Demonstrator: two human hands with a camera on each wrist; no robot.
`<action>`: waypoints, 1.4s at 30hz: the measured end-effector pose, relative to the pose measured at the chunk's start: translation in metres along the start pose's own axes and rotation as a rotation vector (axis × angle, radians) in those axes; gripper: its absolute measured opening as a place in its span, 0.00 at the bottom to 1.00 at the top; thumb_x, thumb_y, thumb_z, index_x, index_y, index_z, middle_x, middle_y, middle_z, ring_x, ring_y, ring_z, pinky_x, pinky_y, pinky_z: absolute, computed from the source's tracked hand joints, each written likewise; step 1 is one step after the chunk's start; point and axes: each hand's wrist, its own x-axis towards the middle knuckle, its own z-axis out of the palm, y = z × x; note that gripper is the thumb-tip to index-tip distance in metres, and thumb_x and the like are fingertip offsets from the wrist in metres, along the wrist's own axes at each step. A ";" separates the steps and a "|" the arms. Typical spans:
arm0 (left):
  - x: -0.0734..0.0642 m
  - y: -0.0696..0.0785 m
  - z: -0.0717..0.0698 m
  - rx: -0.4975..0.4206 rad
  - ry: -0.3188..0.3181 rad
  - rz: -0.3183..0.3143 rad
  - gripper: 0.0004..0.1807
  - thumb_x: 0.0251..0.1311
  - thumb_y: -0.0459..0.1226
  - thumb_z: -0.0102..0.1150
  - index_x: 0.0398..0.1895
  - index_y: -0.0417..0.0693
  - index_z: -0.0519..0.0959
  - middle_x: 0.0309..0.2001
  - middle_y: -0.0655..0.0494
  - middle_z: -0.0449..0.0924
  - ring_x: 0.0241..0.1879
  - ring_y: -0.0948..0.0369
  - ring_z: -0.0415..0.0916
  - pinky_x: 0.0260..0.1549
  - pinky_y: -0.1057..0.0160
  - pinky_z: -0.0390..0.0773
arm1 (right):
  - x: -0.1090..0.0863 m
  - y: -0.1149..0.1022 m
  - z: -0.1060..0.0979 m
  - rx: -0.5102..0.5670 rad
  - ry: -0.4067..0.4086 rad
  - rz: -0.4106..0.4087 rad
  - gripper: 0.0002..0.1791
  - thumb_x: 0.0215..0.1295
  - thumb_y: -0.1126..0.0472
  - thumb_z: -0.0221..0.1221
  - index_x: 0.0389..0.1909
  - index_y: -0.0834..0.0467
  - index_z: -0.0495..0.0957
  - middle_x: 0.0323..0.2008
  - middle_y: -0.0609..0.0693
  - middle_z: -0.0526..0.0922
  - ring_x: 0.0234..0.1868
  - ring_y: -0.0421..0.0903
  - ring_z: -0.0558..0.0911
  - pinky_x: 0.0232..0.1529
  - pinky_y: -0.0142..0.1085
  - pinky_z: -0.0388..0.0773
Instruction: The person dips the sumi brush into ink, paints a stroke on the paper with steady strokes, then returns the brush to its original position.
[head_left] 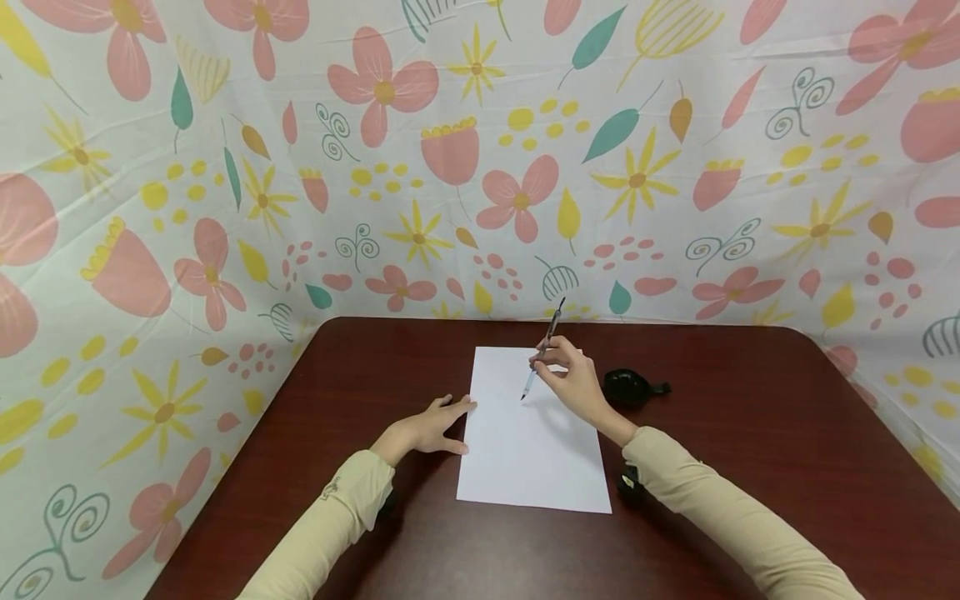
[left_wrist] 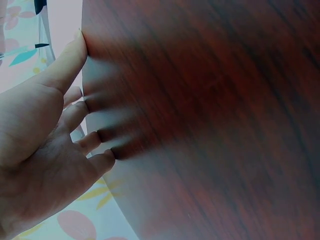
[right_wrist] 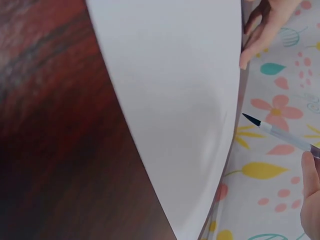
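Note:
A white sheet of paper (head_left: pixel 528 458) lies on the dark brown table. My right hand (head_left: pixel 573 379) pinches a slim brush pen (head_left: pixel 551 329) between thumb and fingers, tilted, with its dark tip pointing down over the upper part of the sheet. In the right wrist view the brush pen (right_wrist: pixel 285 135) has a black pointed tip and a pale barrel. My left hand (head_left: pixel 429 427) rests at the sheet's left edge, thumb and fingers spread, fingertips right at the paper. The left wrist view shows that hand (left_wrist: pixel 45 125) from its thumb side, fingertips down on the wood. No marks show on the paper.
A small black rounded object (head_left: pixel 628 387) with a stubby end lies right of the paper, beside my right wrist. Another black item (head_left: pixel 630 482) is partly covered by the right sleeve. Flower-patterned cloth (head_left: pixel 517 167) hangs behind the table (head_left: pixel 750 400) and along its left side.

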 end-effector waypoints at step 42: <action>-0.003 0.000 0.001 -0.005 0.009 0.027 0.42 0.65 0.45 0.59 0.77 0.47 0.50 0.78 0.46 0.40 0.76 0.41 0.34 0.69 0.37 0.52 | -0.001 0.041 0.019 -0.108 -0.035 0.055 0.11 0.65 0.70 0.59 0.45 0.59 0.71 0.39 0.62 0.87 0.40 0.53 0.87 0.41 0.42 0.83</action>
